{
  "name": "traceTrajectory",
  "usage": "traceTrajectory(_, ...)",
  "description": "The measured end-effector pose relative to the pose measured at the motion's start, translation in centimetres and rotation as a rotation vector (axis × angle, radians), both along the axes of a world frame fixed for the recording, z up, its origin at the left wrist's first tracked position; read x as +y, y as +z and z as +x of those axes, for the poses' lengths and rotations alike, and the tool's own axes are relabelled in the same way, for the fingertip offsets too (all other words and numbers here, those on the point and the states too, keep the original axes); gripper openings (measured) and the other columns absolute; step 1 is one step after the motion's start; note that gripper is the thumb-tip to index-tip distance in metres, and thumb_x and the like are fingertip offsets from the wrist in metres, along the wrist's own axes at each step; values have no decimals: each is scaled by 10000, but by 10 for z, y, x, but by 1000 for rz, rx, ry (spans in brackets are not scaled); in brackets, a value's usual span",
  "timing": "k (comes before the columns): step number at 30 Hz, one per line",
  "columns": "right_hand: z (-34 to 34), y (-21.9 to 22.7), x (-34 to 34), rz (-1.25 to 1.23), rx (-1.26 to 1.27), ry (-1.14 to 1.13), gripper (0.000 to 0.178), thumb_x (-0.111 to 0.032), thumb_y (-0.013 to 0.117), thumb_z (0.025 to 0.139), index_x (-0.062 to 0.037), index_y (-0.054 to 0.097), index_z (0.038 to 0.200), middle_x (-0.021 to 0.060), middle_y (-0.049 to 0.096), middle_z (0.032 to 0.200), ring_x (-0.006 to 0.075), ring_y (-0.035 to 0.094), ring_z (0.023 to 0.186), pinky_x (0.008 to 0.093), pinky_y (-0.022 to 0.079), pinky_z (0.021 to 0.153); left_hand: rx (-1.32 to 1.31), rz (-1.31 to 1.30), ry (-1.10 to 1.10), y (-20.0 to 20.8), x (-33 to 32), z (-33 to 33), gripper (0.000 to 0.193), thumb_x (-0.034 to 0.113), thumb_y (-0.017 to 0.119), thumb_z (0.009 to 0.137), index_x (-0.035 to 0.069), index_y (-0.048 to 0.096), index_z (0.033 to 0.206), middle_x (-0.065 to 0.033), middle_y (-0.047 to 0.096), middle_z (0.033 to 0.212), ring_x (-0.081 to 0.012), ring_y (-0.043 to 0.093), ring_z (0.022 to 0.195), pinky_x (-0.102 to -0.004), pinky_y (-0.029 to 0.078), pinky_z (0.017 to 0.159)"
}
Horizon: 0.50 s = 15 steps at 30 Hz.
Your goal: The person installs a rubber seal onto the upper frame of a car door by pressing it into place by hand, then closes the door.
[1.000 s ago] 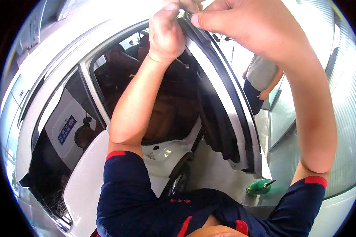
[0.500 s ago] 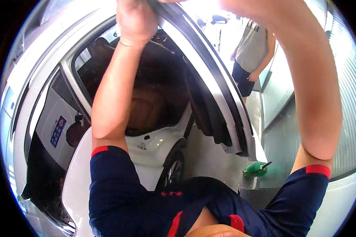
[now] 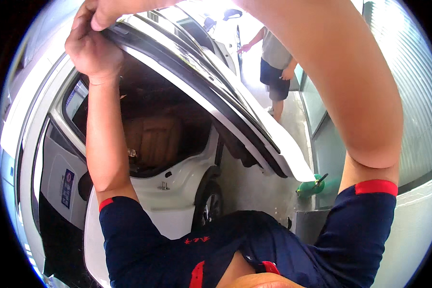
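Observation:
Above the open rear door (image 3: 177, 72) of a white car, my two hands meet at the upper corner of its window frame. My left hand (image 3: 97, 55) is raised with its fingers curled in against that corner, next to the black rubber seal (image 3: 125, 36). From the right my right arm reaches across, and my right hand (image 3: 117, 8) touches the left one, its thumb pressed toward the fingers. Whatever they pinch is hidden by the fingers and the picture's top edge. Behind my left forearm a brown seat (image 3: 153, 139) shows through the door opening.
A person (image 3: 276, 57) in a grey top and dark shorts stands beyond the door. A green round container (image 3: 312, 186) sits on the floor by the ribbed wall panel (image 3: 413, 96) at right. Below the opening are the car's rear wheel (image 3: 209, 206) and door latch (image 3: 164, 186).
Both my hands have shifted left in view, and the right hand has come into sight beside the left. The door frame now leans further left. The person beyond has stretched out an arm.

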State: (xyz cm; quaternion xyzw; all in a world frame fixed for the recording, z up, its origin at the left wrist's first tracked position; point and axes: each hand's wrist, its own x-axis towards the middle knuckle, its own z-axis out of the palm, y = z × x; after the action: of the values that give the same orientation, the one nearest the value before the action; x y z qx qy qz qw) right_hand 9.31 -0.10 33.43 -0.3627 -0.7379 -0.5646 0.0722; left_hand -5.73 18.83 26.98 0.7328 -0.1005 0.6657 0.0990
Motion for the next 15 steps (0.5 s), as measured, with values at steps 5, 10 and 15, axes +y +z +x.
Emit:
traceTrajectory(5,1,-2,4,-21,59,76,236,-189,660,842,-54,809,966,151,768,950,298,750,880,406,567,822,-43,63,37,6,25,-17,415,117,378,973,-119,560,1262,-138,639,1178,-177,618,1086,-298,480,952)
traceTrajectory(10,6,-8,10,-28,87,81,237,-188,664,842,-48,806,970,154,766,950,296,748,876,402,566,819,-68,-30,-6,3,41,-18,407,105,330,996,-107,542,1273,-127,623,1182,-193,615,1069,-310,488,946)
traceTrajectory(15,2,-7,2,-24,77,57,237,-187,669,842,-42,803,973,156,764,949,294,745,871,398,566,815,22,-146,-458,10,52,-26,382,61,336,999,-92,534,1289,-115,622,1189,-182,610,1063,-309,491,935)
